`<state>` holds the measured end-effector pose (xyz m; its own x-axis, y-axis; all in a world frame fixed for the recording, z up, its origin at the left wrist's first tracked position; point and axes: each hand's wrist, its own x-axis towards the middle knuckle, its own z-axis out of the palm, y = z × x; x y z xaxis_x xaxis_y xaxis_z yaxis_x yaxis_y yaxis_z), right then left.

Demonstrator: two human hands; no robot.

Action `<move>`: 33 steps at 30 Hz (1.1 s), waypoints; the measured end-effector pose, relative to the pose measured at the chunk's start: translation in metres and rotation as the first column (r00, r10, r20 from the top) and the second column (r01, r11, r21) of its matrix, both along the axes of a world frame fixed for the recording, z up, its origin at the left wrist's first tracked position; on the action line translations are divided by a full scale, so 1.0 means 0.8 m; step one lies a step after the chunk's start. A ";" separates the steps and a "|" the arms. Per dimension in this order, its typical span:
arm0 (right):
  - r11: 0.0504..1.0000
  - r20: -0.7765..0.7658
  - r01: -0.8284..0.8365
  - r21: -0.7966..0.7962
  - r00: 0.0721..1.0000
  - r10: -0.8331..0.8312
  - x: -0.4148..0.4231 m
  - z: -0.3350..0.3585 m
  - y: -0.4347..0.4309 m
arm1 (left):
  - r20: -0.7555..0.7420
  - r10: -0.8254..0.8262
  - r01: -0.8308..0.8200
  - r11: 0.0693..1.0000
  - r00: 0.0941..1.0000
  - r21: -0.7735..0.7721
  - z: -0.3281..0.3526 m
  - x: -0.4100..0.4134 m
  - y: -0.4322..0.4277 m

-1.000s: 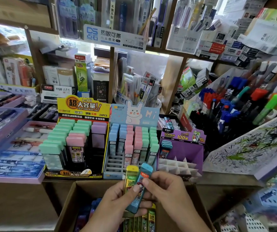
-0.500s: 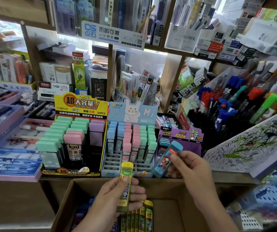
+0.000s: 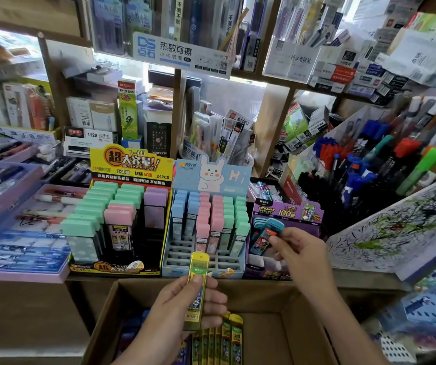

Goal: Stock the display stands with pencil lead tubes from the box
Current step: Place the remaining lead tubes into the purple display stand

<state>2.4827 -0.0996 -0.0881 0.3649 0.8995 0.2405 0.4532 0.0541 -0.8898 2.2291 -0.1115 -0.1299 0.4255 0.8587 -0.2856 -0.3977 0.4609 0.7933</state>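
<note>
— Your right hand (image 3: 301, 254) was no longer over the cardboard box (image 3: 290, 335). One second before, it was together with your left hand (image 3: 180, 312) above the box, and half a second before it was already on the way to the right.

— Yes. You pinched the blue tube (image 3: 263, 241) near its cap, between the thumb and the fingertips. The tube was tilted, and its lower end was over the left part of the purple stand (image 3: 290, 213), just beside the teal-capped tubes (image 3: 260, 223) that stood there.

— Was it already in a slot?

— I could not tell; the lower end was not clear enough.

— Your left hand almost did not move. It stayed above the box, and you gripped the yellow tube (image 3: 198, 283) upright, with the thumb on its front face.

— The cap of that tube was in front of the lower edge of the rabbit stand (image 3: 211, 177). More yellow tubes (image 3: 228, 338) stood in a row in the box, just under your left hand.

— The rabbit stand and the yellow stand (image 3: 132, 167) on the counter (image 3: 364, 276) looked the same as before.
</note>
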 end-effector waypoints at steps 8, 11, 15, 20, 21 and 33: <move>0.997 0.124 0.001 -0.079 0.992 0.008 -0.003 -0.005 0.008 | -0.022 -0.011 0.011 1.000 1.000 0.022 -0.001 0.002 0.000; 0.996 0.187 0.020 -0.087 0.982 -0.003 -0.003 -0.006 0.010 | -0.030 -0.013 0.013 1.000 0.999 0.025 -0.001 0.001 -0.001; 0.993 0.295 0.047 -0.108 0.956 -0.013 -0.002 -0.008 0.013 | -0.024 -0.028 0.028 0.999 0.999 0.022 0.001 0.001 -0.002; 0.993 0.301 0.108 -0.049 0.950 -0.088 -0.008 -0.008 0.006 | -0.030 -0.030 0.031 0.999 0.999 0.031 0.001 0.003 -0.002; 0.993 0.298 0.117 -0.009 0.948 -0.109 -0.011 -0.006 0.002 | -0.030 -0.031 0.032 0.999 0.999 0.033 0.001 0.003 -0.002; 0.951 -0.123 -0.272 -0.145 0.959 0.255 -0.082 -0.004 -0.060 | -0.068 -0.066 0.072 0.994 0.995 0.084 0.006 0.008 -0.011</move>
<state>2.4173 -0.1473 -0.0914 0.1247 0.9904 0.0604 0.3488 0.0133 -0.9371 2.2352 -0.1199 -0.1249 0.4674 0.8507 -0.2405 -0.3134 0.4138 0.8547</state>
